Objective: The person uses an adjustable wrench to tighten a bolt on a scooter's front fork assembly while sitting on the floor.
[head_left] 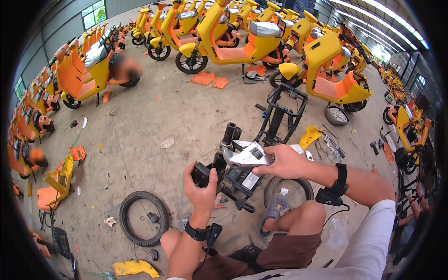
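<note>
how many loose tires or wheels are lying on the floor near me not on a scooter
3. A bare black tyre lies left of the left hand; a wheel sits under the right forearm; a silver-hubbed wheel rests by the yellow scooter. Others may be hidden.

I'm seeing bright, even daylight pouring from the skylights (373, 23); fisheye bending and dark vignetting are crowding the rim beyond them.

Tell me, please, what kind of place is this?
Probably a warehouse yard where electric scooters are repaired or taken apart: rows of yellow and orange scooters, a stripped black frame, a loose tyre, and an adjustable wrench in the right hand.
</note>
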`<state>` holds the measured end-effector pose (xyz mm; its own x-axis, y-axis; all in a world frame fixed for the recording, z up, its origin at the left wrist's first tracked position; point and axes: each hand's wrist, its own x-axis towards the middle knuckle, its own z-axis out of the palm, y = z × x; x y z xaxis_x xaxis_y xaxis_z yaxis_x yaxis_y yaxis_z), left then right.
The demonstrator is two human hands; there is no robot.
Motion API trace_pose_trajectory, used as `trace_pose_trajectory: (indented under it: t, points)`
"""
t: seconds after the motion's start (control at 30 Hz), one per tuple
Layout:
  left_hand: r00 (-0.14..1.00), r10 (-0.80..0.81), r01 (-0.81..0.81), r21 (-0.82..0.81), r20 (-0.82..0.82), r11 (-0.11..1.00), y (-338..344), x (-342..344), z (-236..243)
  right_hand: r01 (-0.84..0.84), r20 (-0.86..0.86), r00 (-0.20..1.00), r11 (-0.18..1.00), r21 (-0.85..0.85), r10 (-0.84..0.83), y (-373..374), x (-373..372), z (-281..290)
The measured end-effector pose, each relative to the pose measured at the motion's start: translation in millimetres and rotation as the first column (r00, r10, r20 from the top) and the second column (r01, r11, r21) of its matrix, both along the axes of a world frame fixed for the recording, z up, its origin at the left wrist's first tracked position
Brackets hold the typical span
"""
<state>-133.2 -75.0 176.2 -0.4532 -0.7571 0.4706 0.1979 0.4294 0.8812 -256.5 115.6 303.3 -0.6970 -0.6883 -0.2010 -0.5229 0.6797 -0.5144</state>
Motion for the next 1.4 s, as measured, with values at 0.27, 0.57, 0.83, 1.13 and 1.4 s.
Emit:
trace_pose_trajectory:
  t: [0.27, 0.57, 0.83, 1.13, 1.4]
  points:
    - [1.000, 0.004, -0.004, -0.010, -0.024, 1.000, 0, 2, 3, 0.117, 0.384, 0.920, 0.991, -0.064, -0.084, -13, 35, 16]
    - [0.994, -0.108, 0.108, 0.006, -0.032, 0.994, 5, 2, -6, 0.349, 0.740, 0.663, 0.922, -0.170, -0.114, -12, 61, 30]
    - [0.981, -0.196, 0.196, -0.041, -0.001, 0.980, -12, 15, -18, 0.672, 0.919, 0.367, 0.642, -0.368, 0.142, -53, 93, -3]
    - [0.880, -0.461, 0.476, -0.228, 0.118, 0.850, -10, 74, 21, 0.837, 0.899, 0.321, 0.355, -0.417, 0.298, -94, 129, 1]
    - [0.803, -0.169, 0.426, 0.352, -0.571, 0.834, 32, 133, 50, 0.785, 0.806, 0.486, 0.235, -0.573, 0.339, -98, 157, -30]
